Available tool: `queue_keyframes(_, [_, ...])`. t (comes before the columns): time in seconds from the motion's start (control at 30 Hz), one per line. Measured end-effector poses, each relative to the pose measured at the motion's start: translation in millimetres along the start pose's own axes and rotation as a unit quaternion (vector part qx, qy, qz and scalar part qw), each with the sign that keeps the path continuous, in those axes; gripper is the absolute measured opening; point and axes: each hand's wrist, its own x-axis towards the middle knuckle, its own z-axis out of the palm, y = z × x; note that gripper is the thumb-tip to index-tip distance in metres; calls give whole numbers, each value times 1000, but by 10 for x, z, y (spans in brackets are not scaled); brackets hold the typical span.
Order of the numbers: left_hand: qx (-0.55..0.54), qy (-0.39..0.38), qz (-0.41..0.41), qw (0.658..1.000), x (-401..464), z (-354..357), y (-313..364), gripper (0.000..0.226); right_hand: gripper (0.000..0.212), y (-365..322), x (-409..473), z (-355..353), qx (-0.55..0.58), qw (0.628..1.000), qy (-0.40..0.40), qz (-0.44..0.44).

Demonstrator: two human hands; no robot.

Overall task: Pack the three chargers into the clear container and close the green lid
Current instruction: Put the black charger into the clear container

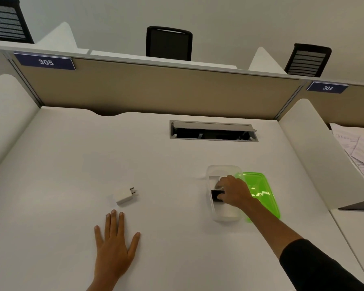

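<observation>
- A black charger [217,195] is held by the right hand [233,191] inside the clear container [225,215]; a whitish item beside it may be another charger, though this cannot be told
- One white charger [125,195] is left on the tabletop [61,164], just beyond the flat, empty left hand [114,246]
- The green lid [261,190] is lying beside the container; closing is not yet done

The right hand [233,191] is covering much of the clear container [224,215] interior, so only 1 black charger [216,195] is showing partly; a pale item at the fingertips is not identifiable. The forearm is hiding part of the green lid [261,192]. The far-right papers [357,152] are running off the frame edge, print illegible.
</observation>
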Motion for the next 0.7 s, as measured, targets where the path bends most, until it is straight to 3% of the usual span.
queue_keyframes(0.13, [3,-3,-3,1000,0,-11,7,96,11,-36,113,-208,104,987,119,23])
queue_keyframes(0.23, [8,-11,-5,1000,-3,-24,14,96,8,-223,236,-343,152,967,204,5])
queue_keyframes(0.3, [5,-10,-5,1000,-8,-34,19,96,10,-460,318,-378,169,961,217,-32])
queue_keyframes(0.4, [2,-7,-4,1000,-11,-48,24,96,24,-926,417,-336,165,963,183,-109])
queue_keyframes(0.6, [1,-8,-6,1000,-11,-52,29,96,65,-1961,610,-127,128,966,29,-224])
queue_keyframes(0.7, [5,-6,-8,1000,-7,-49,29,95,77,-2409,659,7,98,960,2,-261])
